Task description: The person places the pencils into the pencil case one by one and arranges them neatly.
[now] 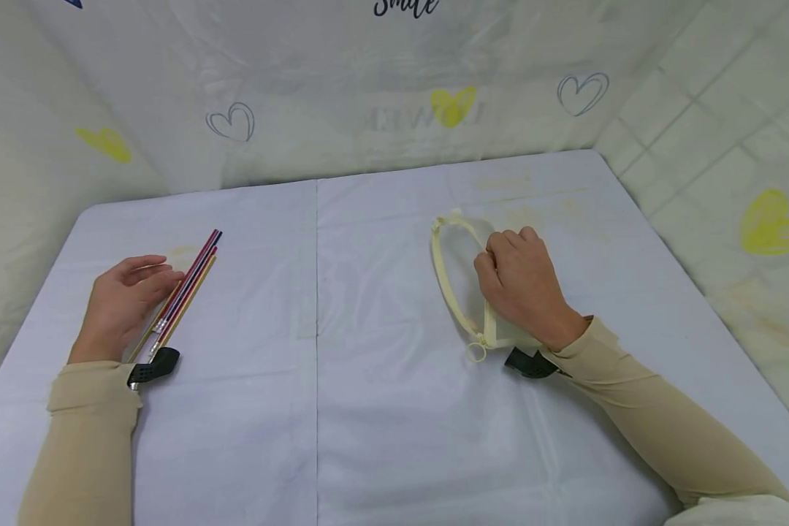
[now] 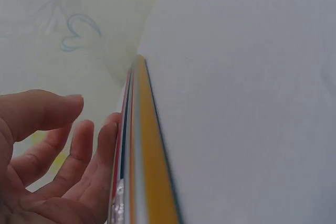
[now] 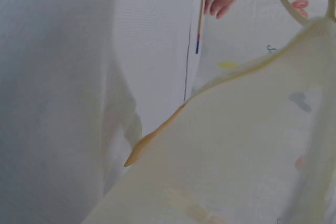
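Observation:
On the left of the table lies a bundle of thin pencils (image 1: 187, 292), red, dark blue and yellow, with silver bands near their lower ends. My left hand (image 1: 126, 299) rests beside them, fingers loosely extended. In the left wrist view its fingertips (image 2: 109, 129) lie right at the bundle's side, and the thumb stands apart. My right hand (image 1: 526, 281) grips a pale yellow see-through pouch (image 3: 236, 145) by its upper part, fingers curled. A curved band (image 1: 442, 274) of its edge bows out left of the hand, with a small ring (image 1: 476, 352) at the bottom.
A white cloth with a centre crease (image 1: 317, 292) covers the table (image 1: 381, 424). Pale sheeting (image 1: 302, 88) with printed hearts and lettering stands behind and at both sides. A black wrist camera (image 1: 154, 367) sits under the left wrist, another (image 1: 531, 363) under the right.

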`<state>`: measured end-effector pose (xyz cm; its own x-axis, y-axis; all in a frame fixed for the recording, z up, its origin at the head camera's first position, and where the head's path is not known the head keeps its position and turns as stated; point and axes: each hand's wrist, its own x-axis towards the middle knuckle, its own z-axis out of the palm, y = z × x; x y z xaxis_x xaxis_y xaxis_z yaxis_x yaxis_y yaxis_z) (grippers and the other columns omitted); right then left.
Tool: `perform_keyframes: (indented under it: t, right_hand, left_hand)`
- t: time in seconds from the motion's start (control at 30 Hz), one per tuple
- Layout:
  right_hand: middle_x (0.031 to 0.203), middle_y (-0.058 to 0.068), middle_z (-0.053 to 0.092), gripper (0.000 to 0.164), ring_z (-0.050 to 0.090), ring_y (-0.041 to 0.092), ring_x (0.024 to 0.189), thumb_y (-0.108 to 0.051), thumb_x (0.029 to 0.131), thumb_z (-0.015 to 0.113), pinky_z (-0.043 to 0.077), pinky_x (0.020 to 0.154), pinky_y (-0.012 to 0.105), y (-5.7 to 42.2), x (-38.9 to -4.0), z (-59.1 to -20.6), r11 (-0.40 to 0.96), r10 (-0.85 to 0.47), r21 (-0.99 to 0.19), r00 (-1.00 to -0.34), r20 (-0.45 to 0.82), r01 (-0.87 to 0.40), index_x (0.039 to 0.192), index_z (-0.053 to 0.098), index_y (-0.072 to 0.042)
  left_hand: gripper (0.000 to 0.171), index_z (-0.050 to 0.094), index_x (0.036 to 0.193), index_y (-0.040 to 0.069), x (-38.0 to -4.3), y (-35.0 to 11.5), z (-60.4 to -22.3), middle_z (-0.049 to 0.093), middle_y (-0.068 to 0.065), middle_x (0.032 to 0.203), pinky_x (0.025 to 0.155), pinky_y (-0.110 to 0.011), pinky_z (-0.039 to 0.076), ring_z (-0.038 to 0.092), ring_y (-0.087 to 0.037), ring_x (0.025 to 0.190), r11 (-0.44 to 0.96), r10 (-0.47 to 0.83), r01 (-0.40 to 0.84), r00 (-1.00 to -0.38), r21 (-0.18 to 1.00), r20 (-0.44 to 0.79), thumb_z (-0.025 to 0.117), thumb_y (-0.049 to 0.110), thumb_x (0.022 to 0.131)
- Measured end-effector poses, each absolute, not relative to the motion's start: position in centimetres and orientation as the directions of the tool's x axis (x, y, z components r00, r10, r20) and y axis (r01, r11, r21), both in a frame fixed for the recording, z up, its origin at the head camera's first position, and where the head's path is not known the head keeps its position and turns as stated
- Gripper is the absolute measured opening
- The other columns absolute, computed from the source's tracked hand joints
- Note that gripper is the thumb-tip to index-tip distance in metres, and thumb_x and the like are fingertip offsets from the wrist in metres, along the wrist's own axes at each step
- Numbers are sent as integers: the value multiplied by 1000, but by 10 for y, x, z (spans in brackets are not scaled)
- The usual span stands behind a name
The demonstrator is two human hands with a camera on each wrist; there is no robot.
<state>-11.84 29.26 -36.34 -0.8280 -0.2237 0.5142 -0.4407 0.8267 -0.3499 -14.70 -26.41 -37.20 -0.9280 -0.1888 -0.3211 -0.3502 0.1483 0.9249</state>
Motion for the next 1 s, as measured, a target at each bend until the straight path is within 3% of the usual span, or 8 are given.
perform_keyframes:
  t: [0.17, 0.4, 0.47, 0.63, 0.7, 0.8, 0.9, 1.0]
  right_hand:
    - [58, 4, 27, 36, 18, 20, 58, -4, 96, 38, 17, 68, 31, 292, -119, -364, 827, -223, -354, -832, 507, -437, 61, 33, -11]
    - [58, 4, 25, 36, 17, 20, 59, -4, 96, 37, 16, 68, 31, 293, -118, -364, 827, -227, -348, -830, 510, -441, 61, 32, -11]
    - [58, 4, 25, 36, 18, 20, 59, -4, 95, 37, 16, 68, 31, 292, -118, -363, 827, -226, -351, -831, 508, -439, 61, 32, -11]
    - [58, 4, 27, 34, 19, 20, 58, -4, 95, 37, 17, 68, 30, 292, -118, -363, 830, -217, -357, -837, 502, -429, 61, 33, -10]
    - [58, 4, 26, 35, 19, 20, 58, -4, 95, 37, 17, 69, 30, 292, -118, -363, 830, -219, -355, -837, 502, -430, 61, 33, -10]
    - [58, 4, 25, 35, 17, 20, 58, -4, 96, 37, 17, 69, 31, 292, -118, -363, 828, -224, -352, -833, 506, -436, 61, 32, -11]
    - [58, 4, 24, 36, 16, 20, 59, -4, 96, 37, 16, 68, 31, 293, -119, -363, 826, -226, -350, -830, 510, -441, 61, 31, -11]
    - [58, 4, 24, 36, 16, 20, 58, -4, 96, 37, 16, 68, 31, 293, -119, -363, 825, -226, -351, -829, 512, -442, 61, 31, -11]
  left_hand:
    - [62, 54, 144, 25, -145, -261, -371, 57, 27, 113, 78, -5, 46, 50, 2, 107, 547, -235, -351, -936, 760, -263, 73, 53, 92]
    - [55, 58, 143, 25, -137, -276, -359, 57, 43, 100, 92, -15, 32, 37, 9, 116, 644, -192, -315, -949, 698, -251, 70, 51, 95]
    - [59, 56, 145, 24, -135, -283, -356, 56, 43, 101, 96, -21, 32, 40, 4, 119, 680, -156, -314, -945, 663, -287, 69, 52, 96]
    - [75, 48, 151, 19, -133, -292, -349, 51, 2, 146, 105, -48, 39, 33, -33, 142, 760, -87, -340, -898, 554, -432, 68, 62, 93]
    - [80, 46, 152, 16, -133, -295, -346, 46, -11, 151, 106, -59, 38, 28, -43, 144, 777, -65, -345, -876, 526, -479, 68, 64, 92]
    - [83, 45, 150, 11, -133, -298, -344, 64, 8, 127, 103, -58, 40, 34, -41, 137, 801, -40, -335, -857, 496, -514, 70, 63, 91]
    - [82, 47, 148, 10, -133, -300, -344, 62, 36, 94, 97, -43, 40, 40, -28, 126, 822, -31, -321, -849, 470, -527, 72, 62, 90]
    - [79, 50, 146, 7, -134, -301, -345, 67, 36, 91, 91, -35, 39, 44, -18, 116, 839, -24, -302, -851, 453, -524, 71, 60, 91]
